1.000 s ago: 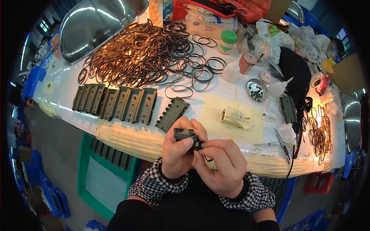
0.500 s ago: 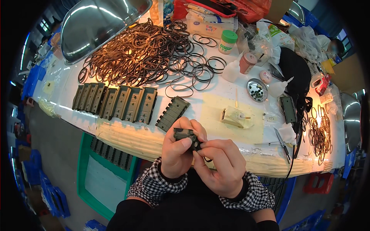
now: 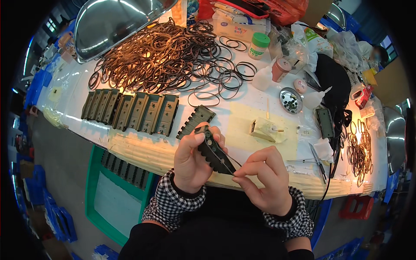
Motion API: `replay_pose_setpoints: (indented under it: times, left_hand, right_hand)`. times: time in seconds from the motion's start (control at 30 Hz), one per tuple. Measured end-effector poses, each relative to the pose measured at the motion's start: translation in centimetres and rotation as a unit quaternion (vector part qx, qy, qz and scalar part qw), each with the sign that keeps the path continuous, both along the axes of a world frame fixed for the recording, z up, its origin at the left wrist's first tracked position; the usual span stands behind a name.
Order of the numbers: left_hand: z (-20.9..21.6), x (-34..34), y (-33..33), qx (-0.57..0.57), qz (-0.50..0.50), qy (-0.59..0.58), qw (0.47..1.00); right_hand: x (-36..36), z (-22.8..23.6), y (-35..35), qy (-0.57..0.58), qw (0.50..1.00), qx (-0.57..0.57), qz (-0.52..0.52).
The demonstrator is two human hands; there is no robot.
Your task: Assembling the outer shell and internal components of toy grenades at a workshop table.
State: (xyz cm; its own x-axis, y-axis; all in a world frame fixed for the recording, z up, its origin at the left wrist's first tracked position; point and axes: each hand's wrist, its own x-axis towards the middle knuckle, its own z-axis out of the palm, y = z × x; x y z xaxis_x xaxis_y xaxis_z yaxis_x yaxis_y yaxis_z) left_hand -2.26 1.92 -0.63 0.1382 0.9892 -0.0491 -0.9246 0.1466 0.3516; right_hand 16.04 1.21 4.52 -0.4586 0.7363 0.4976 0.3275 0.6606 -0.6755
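My left hand [image 3: 191, 161] grips a dark green ribbed plastic part [image 3: 213, 152], tilted with its upper end to the left. A row of round spots and a beaded-looking line run along its visible face. My right hand [image 3: 268, 182] pinches a thin dark rubber band [image 3: 234, 160] at the part's lower right end. The band stretches from there toward the part's upper end, where it is hard to follow. On the table just beyond my left hand lies a similar ribbed part [image 3: 197, 120].
Several green parts [image 3: 149, 113] stand in a row at the left. Behind them is a heap of dark rubber bands [image 3: 147, 60]. A wrapped block [image 3: 265, 130], a small metal dish [image 3: 290, 100] and tweezers [image 3: 318, 160] lie to the right. Below the table's edge is a green tray [image 3: 93, 203].
The part has turned in my left hand, so its long face now shows. My right hand has moved right and slightly down, drawing the band out along the part.
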Motion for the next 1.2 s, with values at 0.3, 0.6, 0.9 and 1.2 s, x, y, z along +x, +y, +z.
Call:
replay_pose_setpoints:
  times: [0.3,0.6,0.9,1.2]
  left_hand:
    - [0.0,-0.1,0.1,-0.018,-0.011,-0.027,0.999]
    - [-0.3,-0.4,0.5,-0.026,-0.031,-0.023,0.999]
    - [-1.2,-0.6,0.8,-0.019,-0.023,0.007,1.000]
    - [-1.2,-0.7,1.2,-0.011,0.011,-0.001,1.000]
  right_hand:
    - [0.4,-1.0,0.2,-0.032,0.999,0.019,0.037]
    - [0.3,-0.4,1.3,-0.057,0.996,0.022,0.059]
    - [0.5,-1.5,2.0,-0.008,0.996,-0.054,0.076]
    - [0.0,-1.5,1.4,-0.080,0.995,0.043,0.046]
